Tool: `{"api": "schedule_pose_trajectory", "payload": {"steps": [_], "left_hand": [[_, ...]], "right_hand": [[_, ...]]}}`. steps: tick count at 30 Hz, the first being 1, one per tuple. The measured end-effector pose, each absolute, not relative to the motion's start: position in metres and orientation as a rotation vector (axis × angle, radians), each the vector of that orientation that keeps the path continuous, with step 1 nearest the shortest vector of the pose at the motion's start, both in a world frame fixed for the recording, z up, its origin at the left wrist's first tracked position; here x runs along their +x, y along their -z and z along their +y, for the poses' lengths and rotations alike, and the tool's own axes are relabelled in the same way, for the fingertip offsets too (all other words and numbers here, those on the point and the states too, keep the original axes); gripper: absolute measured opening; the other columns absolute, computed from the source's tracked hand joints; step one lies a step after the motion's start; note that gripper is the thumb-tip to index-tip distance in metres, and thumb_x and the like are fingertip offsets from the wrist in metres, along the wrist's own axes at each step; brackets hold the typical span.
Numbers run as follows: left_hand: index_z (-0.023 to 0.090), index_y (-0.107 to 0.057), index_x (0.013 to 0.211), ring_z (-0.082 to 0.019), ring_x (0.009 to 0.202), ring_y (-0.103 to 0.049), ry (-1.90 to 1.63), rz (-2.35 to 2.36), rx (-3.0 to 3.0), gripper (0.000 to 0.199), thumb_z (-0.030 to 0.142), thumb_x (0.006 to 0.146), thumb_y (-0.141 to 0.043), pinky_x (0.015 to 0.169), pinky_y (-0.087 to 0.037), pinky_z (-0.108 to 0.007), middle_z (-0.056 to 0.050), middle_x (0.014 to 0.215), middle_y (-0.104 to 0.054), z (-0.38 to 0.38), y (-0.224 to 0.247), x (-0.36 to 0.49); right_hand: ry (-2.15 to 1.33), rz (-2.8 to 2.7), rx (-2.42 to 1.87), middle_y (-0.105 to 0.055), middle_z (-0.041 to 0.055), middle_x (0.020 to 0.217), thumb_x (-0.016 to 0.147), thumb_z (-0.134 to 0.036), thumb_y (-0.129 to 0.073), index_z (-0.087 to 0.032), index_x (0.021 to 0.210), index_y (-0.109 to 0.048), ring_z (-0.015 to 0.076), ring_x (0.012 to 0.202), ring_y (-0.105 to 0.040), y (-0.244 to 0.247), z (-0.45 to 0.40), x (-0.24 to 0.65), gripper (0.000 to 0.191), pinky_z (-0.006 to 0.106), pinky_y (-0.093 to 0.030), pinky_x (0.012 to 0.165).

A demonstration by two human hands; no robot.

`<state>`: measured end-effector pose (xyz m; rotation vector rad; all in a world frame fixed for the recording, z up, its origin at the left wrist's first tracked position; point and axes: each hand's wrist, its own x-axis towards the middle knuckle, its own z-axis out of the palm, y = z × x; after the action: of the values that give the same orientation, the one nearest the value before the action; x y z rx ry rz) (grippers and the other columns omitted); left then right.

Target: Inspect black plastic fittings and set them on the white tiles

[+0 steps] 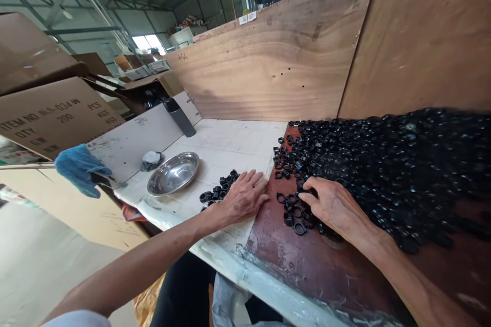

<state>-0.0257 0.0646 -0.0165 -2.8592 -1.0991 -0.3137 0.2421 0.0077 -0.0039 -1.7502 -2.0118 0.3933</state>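
My left hand (247,195) lies palm down on the white part of the bench, its fingers stretched out. Beside it, partly covered by the wrist, is a small group of black plastic rings (219,192). My right hand (330,200) is at the edge of a large heap of similar black parts (383,163) on the reddish-brown board (284,260). Its fingers are curled together over a black plastic ring (312,192), mostly hidden by them. Several loose rings (297,212) lie just left of that hand.
A shiny metal bowl (173,173) stands on the white surface at left, with a dark bottle (180,117) behind it. A blue cloth (81,166) hangs over the left edge. Plywood panels (268,71) wall the back. Cardboard boxes (57,112) are stacked at left.
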Motion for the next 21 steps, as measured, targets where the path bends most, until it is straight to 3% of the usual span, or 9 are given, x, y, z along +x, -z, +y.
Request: {"api": "schedule_pose_trajectory", "payload": {"steps": [6, 8, 10, 12, 15, 17, 21], "left_hand": [[0.017, -0.064, 0.120, -0.036, 0.138, -0.047, 0.344, -1.228, -2.717, 0.028, 0.023, 0.098, -0.047, 0.117, -0.036, -0.059, -0.017, 0.134, -0.063, 0.068, 0.025, -0.071], [0.019, -0.064, 0.114, -0.036, 0.133, -0.051, 0.454, -1.251, -2.732, 0.023, 0.019, 0.095, -0.051, 0.112, -0.041, -0.059, -0.015, 0.130, -0.063, 0.058, 0.013, -0.063], [0.020, -0.064, 0.106, -0.028, 0.108, -0.063, 0.629, -1.323, -2.806, 0.016, 0.020, 0.093, -0.054, 0.096, -0.053, -0.047, -0.012, 0.111, -0.066, 0.037, 0.000, -0.045], [0.021, -0.061, 0.098, -0.018, 0.083, -0.065, 0.815, -1.411, -2.995, 0.008, 0.022, 0.090, -0.059, 0.077, -0.056, -0.033, -0.006, 0.097, -0.064, 0.012, -0.007, -0.021], [0.022, -0.058, 0.100, -0.016, 0.075, -0.062, 0.804, -1.418, -3.196, 0.018, 0.026, 0.085, -0.068, 0.068, -0.054, -0.029, -0.002, 0.093, -0.060, -0.011, -0.001, 0.008], [0.022, -0.058, 0.104, -0.017, 0.078, -0.061, 0.756, -1.360, -3.182, 0.023, 0.027, 0.084, -0.070, 0.068, -0.053, -0.030, -0.003, 0.097, -0.059, -0.014, 0.010, 0.019], [0.021, -0.058, 0.095, -0.020, 0.086, -0.061, 0.814, -1.294, -3.049, 0.007, 0.024, 0.090, -0.061, 0.072, -0.054, -0.032, -0.006, 0.098, -0.057, -0.002, 0.033, 0.022]], "right_hand": [[-0.431, -2.017, -1.754, -0.072, 0.0074, 0.090, 0.089, -0.030, -0.055, -0.018, 0.091, -0.070, 0.0216, 0.078, -0.064, -0.012, 0.004, 0.241, 0.019, 0.031, -0.042, 0.072], [-0.531, -2.005, -1.703, -0.071, 0.0043, 0.080, 0.088, -0.033, -0.056, -0.019, 0.086, -0.070, 0.0193, 0.071, -0.062, -0.022, -0.001, 0.240, 0.020, 0.029, -0.041, 0.069], [-0.779, -2.033, -1.629, -0.068, 0.0006, 0.067, 0.085, -0.034, -0.059, -0.020, 0.081, -0.071, 0.0168, 0.062, -0.060, -0.032, -0.008, 0.240, 0.018, 0.027, -0.040, 0.063], [-1.127, -2.100, -1.554, -0.066, -0.0016, 0.061, 0.081, -0.032, -0.063, -0.021, 0.080, -0.073, 0.0150, 0.056, -0.059, -0.038, -0.015, 0.240, 0.014, 0.025, -0.038, 0.056], [-1.408, -2.213, -1.569, -0.064, -0.0027, 0.057, 0.074, -0.025, -0.067, -0.021, 0.079, -0.073, 0.0144, 0.050, -0.058, -0.039, -0.020, 0.238, 0.008, 0.024, -0.035, 0.050], [-1.300, -2.260, -1.649, -0.064, -0.0023, 0.056, 0.074, -0.023, -0.066, -0.020, 0.075, -0.071, 0.0148, 0.051, -0.058, -0.035, -0.020, 0.237, 0.006, 0.024, -0.035, 0.050], [-0.964, -2.228, -1.671, -0.071, 0.0011, 0.069, 0.081, -0.023, -0.064, -0.020, 0.073, -0.070, 0.0172, 0.067, -0.063, -0.027, -0.012, 0.239, 0.010, 0.026, -0.038, 0.061]]}}
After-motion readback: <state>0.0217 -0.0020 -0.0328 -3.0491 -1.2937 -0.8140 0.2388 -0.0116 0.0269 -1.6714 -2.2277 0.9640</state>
